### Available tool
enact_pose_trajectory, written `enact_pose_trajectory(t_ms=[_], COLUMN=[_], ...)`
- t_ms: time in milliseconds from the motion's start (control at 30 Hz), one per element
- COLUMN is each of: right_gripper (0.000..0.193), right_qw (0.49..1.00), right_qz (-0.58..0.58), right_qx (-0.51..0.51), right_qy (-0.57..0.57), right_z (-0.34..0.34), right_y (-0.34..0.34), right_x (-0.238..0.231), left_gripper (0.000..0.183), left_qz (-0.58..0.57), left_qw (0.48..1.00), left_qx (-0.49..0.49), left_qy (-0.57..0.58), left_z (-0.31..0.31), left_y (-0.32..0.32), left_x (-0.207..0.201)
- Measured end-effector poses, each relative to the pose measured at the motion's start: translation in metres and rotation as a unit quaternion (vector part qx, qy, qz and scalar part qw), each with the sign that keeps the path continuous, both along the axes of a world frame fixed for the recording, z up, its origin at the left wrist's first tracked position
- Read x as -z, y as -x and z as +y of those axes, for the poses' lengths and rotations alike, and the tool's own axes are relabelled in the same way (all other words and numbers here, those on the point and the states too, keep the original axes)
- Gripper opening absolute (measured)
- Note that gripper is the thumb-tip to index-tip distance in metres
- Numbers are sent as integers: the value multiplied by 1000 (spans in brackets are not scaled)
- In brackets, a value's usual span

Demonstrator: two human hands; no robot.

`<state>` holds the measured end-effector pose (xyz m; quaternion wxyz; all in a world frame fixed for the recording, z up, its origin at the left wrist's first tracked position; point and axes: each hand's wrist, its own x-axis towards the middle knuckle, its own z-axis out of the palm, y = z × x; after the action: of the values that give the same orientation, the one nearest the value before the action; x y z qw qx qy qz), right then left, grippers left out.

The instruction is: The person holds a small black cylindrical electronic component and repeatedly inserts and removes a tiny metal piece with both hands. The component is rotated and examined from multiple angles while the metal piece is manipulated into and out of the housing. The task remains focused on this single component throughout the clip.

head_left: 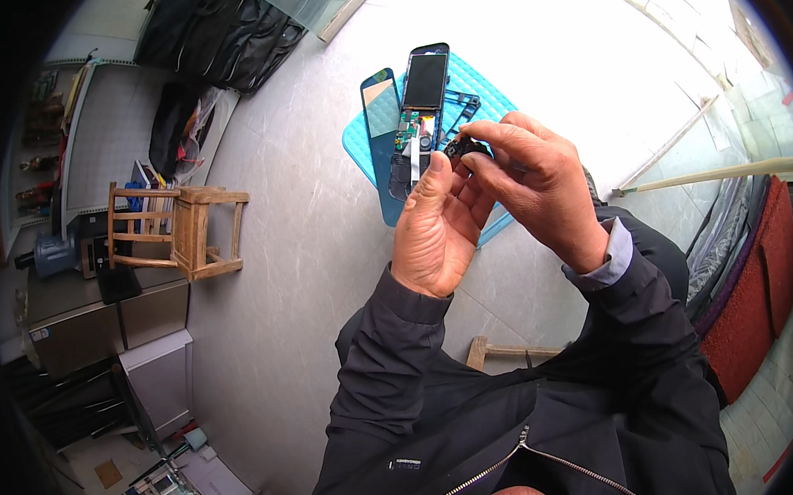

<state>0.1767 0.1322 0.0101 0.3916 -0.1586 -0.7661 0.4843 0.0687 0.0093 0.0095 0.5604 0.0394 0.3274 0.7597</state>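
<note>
My right hand (541, 182) pinches a small black part (468, 147) between thumb and forefinger. My left hand (440, 232) is closed at the part's other side, thumb up and fingers curled under it; the fingertips are partly hidden. Just beyond the hands lies an opened handheld device (426, 80) with a dark screen. Its lower half exposes a green circuit board (406, 130) and a pale ribbon cable (415, 161). A long, glossy dark-blue panel (380, 141) rests along its left side. To its right is a black plastic frame piece (465, 109).
A light-blue quilted mat (486, 77) lies under the device. A wooden chair (189, 231) stands at left, near shelves and cabinets. A wooden stool edge (518, 350) shows close to my body. At right hang red cloth (757, 273) and a pale pole (716, 175).
</note>
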Motion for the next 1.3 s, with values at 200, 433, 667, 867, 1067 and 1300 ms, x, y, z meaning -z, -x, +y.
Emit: enact_pose_trajectory(t_ms=[200,433,667,867,1067,1300], right_gripper=[27,25,26,27,30,34], right_qw=[1000,1000,999,1000,1000,999], right_qz=[-10,-20,-20,-13,-4,26], right_qx=[2,23,26,17,-2,-37], right_qy=[-6,-2,-1,15,-6,25], right_z=[0,1,1,0,1,0], right_y=[-1,0,1,2,0,-2], right_x=[-2,-3,-2,-1,-3,-4], left_gripper=[50,54,51,44,35,40], left_qz=[-12,-47,-53,-37,105,189], left_qw=[1000,998,998,998,993,980], left_qx=[18,24,26,24,-38,-59], left_qy=[-13,-24,-35,-34,-41,-35], left_z=[-1,0,-2,-2,-1,-1], left_y=[2,1,0,2,1,2], left_x=[2,1,0,2,0,-2])
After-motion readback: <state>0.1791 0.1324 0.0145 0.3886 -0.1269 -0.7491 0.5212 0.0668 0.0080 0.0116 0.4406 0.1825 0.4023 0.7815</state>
